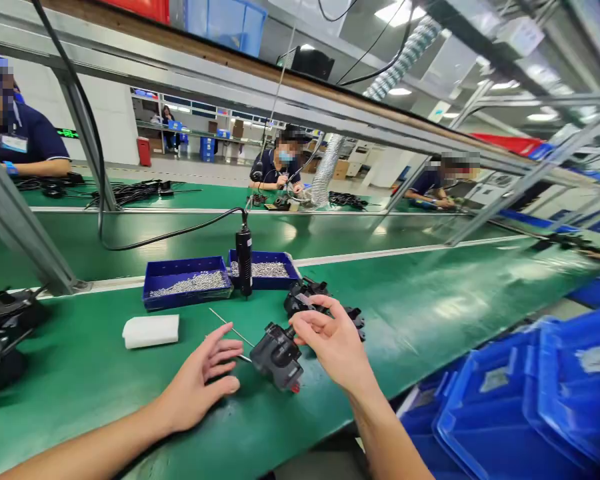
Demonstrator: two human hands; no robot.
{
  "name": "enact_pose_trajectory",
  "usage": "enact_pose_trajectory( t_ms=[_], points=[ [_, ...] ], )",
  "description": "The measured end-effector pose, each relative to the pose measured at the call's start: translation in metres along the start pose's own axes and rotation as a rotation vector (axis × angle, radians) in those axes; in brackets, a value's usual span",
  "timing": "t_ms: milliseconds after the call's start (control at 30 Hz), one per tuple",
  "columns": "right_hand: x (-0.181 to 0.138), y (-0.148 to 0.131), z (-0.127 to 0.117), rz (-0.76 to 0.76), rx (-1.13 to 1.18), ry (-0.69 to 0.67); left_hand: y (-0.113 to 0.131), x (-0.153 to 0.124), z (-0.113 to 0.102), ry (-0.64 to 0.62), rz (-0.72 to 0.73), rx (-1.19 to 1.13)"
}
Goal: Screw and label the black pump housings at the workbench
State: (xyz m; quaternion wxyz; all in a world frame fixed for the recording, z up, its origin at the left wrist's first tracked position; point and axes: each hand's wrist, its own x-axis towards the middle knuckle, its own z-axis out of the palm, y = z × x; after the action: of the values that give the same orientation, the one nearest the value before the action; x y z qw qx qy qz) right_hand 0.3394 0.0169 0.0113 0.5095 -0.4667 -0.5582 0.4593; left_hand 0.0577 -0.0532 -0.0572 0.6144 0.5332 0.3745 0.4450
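A black plastic part (278, 355) with a small red tip lies on the green bench between my hands. My right hand (330, 337) rests at its upper right edge, fingers curled against it. My left hand (205, 380) lies flat on the bench just left of the part, fingers apart, holding nothing, its fingertips near a thin metal rod (230, 327). More black parts (310, 297) sit behind my right hand. A black electric screwdriver (244, 257) hangs upright on its cable above the bench.
Two blue trays of small screws (186, 283) (265, 270) stand behind the screwdriver. A white foam block (151, 331) lies to the left, black assemblies (3, 333) at the far left. Stacked blue bins (530, 400) fill the right. Other workers sit across the conveyor.
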Motion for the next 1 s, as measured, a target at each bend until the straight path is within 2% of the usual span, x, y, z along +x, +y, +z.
enact_pose_trajectory(
  t_ms=[167, 333, 433, 533, 600, 700, 867, 1000],
  points=[
    [-0.018, -0.002, 0.034, 0.117, 0.298, -0.177, 0.011, -0.005, 0.014, -0.102, -0.045, -0.239],
    [-0.032, 0.017, 0.050, 0.131, 0.449, -0.267, 0.018, -0.018, 0.017, -0.051, 0.079, -0.127],
    [-0.041, 0.026, 0.056, 0.089, 0.405, -0.221, 0.011, -0.023, 0.019, -0.001, 0.236, 0.040],
    [-0.052, 0.029, 0.058, -0.062, 0.250, -0.046, 0.003, -0.020, 0.020, 0.181, 0.439, 0.271],
    [-0.060, 0.031, 0.057, -0.137, 0.194, 0.021, 0.002, -0.016, 0.019, 0.298, 0.493, 0.394],
    [-0.070, 0.036, 0.054, -0.080, 0.195, -0.062, 0.004, -0.011, 0.016, 0.352, 0.495, 0.473],
    [-0.079, 0.042, 0.058, 0.134, 0.149, -0.189, 0.004, -0.010, 0.013, 0.326, 0.479, 0.490],
    [-0.079, 0.038, 0.068, 0.162, 0.118, -0.215, 0.002, -0.011, 0.013, 0.316, 0.478, 0.489]
  ],
)
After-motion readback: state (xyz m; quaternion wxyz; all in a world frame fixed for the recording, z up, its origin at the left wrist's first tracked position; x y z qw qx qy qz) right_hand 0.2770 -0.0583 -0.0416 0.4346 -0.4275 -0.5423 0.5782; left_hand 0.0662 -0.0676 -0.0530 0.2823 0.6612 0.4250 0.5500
